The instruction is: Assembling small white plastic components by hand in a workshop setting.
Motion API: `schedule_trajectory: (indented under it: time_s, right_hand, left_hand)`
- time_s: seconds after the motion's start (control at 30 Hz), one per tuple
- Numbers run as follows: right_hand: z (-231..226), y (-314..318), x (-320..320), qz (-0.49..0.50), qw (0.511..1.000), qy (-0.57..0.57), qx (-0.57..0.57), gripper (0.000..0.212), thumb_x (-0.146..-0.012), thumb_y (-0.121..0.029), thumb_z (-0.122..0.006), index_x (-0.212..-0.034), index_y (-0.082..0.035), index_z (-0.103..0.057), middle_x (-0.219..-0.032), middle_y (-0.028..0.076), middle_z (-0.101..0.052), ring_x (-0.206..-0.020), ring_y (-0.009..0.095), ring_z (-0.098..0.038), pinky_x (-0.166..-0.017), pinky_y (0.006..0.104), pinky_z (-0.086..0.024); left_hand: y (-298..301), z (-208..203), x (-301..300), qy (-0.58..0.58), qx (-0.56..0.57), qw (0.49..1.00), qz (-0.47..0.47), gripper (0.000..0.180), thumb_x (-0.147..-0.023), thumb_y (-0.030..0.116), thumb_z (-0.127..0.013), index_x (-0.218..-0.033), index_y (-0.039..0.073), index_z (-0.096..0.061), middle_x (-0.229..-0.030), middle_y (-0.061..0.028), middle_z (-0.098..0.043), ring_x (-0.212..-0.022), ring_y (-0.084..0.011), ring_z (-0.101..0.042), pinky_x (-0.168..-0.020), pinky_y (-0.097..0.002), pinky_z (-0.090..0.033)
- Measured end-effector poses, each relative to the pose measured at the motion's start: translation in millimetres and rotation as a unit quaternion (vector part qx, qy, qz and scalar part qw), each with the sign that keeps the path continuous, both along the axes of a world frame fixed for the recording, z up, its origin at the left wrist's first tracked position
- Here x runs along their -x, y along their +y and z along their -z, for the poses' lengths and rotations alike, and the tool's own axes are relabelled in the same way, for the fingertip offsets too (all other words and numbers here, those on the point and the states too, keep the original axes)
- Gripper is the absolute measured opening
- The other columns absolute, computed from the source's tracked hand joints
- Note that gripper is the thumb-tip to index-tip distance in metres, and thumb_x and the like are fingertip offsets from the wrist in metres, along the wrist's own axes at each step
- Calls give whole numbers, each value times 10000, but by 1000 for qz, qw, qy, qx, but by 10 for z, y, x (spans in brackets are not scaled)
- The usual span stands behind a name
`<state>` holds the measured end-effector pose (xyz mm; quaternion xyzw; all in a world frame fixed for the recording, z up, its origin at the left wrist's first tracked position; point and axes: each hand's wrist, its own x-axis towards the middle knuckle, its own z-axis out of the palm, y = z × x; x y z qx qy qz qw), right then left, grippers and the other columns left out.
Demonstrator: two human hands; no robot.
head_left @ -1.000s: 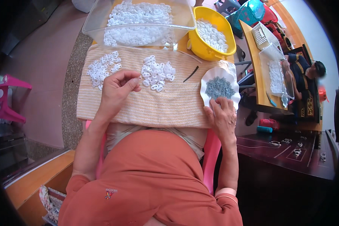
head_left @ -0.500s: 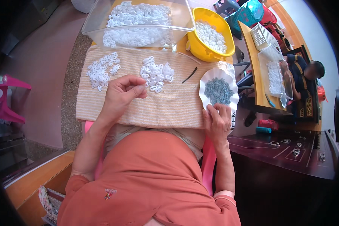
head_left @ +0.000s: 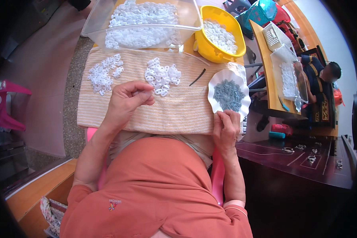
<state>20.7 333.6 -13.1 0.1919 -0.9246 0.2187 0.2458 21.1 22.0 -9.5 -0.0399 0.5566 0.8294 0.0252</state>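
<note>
My left hand (head_left: 127,101) hovers over the striped cloth, just below the right-hand pile of small white plastic parts (head_left: 162,77). Its thumb and forefinger press together; whatever may be between them is too small to see. Another pile of white parts (head_left: 103,75) lies farther left on the cloth. My right hand (head_left: 227,129) is at the near rim of a white wavy-edged dish (head_left: 214,104), fingers bent and tips pinched. Inside the dish are many small grey metallic pieces (head_left: 229,95). Anything held in the right fingertips is hidden.
Beyond the striped cloth (head_left: 146,119) stand a clear bin (head_left: 91,29) and a yellow tub (head_left: 222,57), both holding white parts. A dark strip (head_left: 197,77) lies left of the dish. At right, another person (head_left: 319,75) sits at a wooden table (head_left: 271,95). A pink stool (head_left: 6,105) stands left.
The view has shifted slightly, moving the tabletop a little left and up. My right fingertips sit slightly lower against the dish; my left hand keeps its pinch. A dark shape appears at the top left.
</note>
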Motion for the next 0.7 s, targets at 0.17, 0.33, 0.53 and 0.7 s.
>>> schedule_trajectory:
  time_s: [0.17, 0.33, 0.53, 0.7]
  right_hand:
    - [-19, 4, -3, 15, 999, -31, 20, 92, -823, -35, -677, -892, 22, -659, -872, 149, -599, -822, 298, -565, -711, 369, -468]
    - [-63, 78, 60, 7, 1000, -5, 27, 85, -840, -52, -675, -884, 19, -656, -886, 139, -599, -827, 280, -570, -723, 353, -463]
    - [-99, 62, 73, -20, 995, -5, 97, 78, -842, -39, -682, -887, 15, -648, -892, 118, -597, -847, 247, -581, -763, 327, -464]
    - [-147, 11, 22, -72, 973, -61, 212, 84, -846, -18, -682, -912, 15, -641, -902, 106, -594, -883, 222, -583, -825, 333, -471]
  left_hand:
    - [11, -26, -19, -16, 6, 1000, 17, 151, -893, 15, -623, -1034, -19, -666, -888, -70, -674, -788, -117, -660, -752, -261, -572]
    - [104, -79, -39, -33, -8, 998, 51, 163, -897, 10, -609, -1047, -28, -659, -887, -72, -670, -792, -121, -657, -756, -257, -569]
    - [512, -137, -31, -56, -5, 986, 159, 202, -884, 32, -625, -1057, -72, -641, -886, -89, -670, -799, -122, -654, -745, -251, -557]
    - [1043, -122, 161, -112, -71, 960, 245, 219, -896, 134, -665, -1018, -48, -658, -891, -81, -670, -775, -112, -643, -717, -233, -549]
